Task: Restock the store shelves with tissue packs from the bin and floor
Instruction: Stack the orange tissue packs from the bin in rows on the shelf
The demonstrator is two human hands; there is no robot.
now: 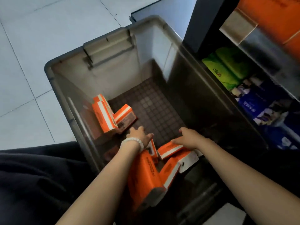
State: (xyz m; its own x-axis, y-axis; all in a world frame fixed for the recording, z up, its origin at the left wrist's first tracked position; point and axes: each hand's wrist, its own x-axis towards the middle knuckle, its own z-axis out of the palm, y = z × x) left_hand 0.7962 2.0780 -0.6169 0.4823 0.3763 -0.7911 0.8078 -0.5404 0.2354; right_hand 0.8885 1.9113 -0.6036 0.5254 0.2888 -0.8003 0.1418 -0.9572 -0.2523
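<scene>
A deep grey plastic bin [53,73] stands on the floor with orange-and-white tissue packs inside. Two packs [105,115] lean against its left wall, with another [125,116] beside them. Several more packs [144,177] are piled at the near end. My left hand [139,135], with a white bead bracelet at the wrist, reaches down over the near pile with fingers extended. My right hand [186,137] lies on top of one orange pack [170,149], fingers spread over it. Neither hand clearly grips a pack.
The store shelf [259,51] stands to the right of the bin, holding green packs [227,67] and blue packs [266,106] low down, and orange packs [276,17] above. Pale floor tiles [24,62] lie to the left. Dark clothing [32,184] fills the lower left.
</scene>
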